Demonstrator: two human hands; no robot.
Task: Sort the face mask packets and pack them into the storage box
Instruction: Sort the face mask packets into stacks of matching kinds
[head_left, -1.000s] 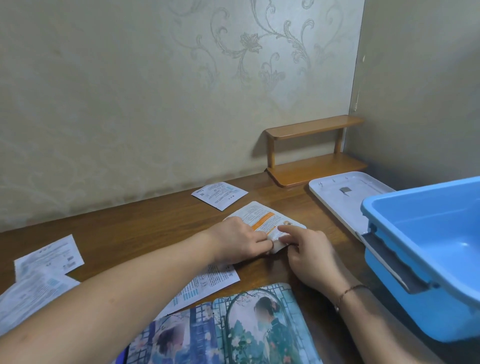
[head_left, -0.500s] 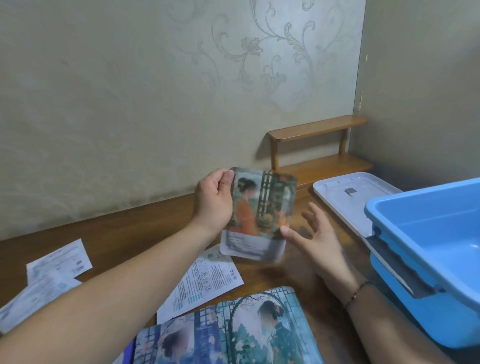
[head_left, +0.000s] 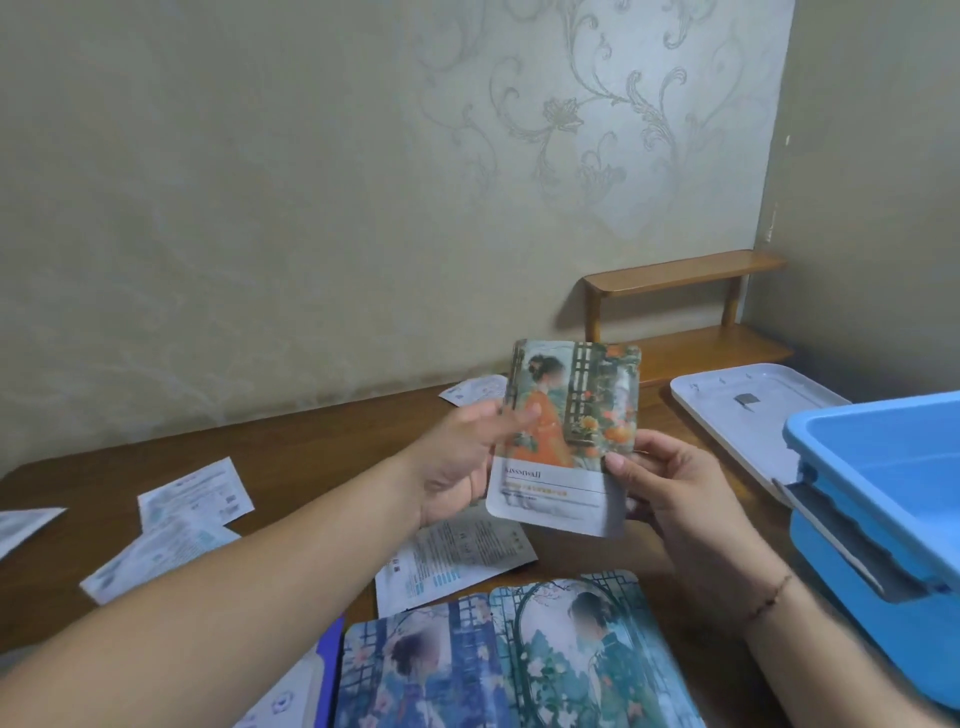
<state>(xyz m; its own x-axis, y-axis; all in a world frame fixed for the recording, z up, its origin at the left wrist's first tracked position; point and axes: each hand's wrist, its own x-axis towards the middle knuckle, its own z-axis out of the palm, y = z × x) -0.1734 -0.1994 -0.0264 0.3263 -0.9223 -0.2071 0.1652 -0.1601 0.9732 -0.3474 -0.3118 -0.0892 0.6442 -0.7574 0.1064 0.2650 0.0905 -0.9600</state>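
Observation:
Above the wooden table (head_left: 322, 457) both hands hold up a face mask packet (head_left: 569, 431) printed with a figure in an orange robe. My left hand (head_left: 462, 462) pinches its left edge with the thumb on the front. My right hand (head_left: 670, 488) grips its right edge, thumb on the picture side. Two more illustrated packets (head_left: 498, 654) lie face up at the near edge. Several white packets (head_left: 192, 499) lie face down on the left, one (head_left: 457, 556) under the held packet and one (head_left: 472, 389) by the wall. The open blue storage box (head_left: 883, 499) stands at the right.
The box's white lid (head_left: 748, 410) lies flat behind the blue box. A small two-tier wooden shelf (head_left: 685, 312) stands in the back right corner against the wall. A purple-edged item (head_left: 327, 670) sits beside the near packets.
The packet was lifted off the table and turned picture side towards me. My right hand, open half a second ago, has taken hold of its right edge.

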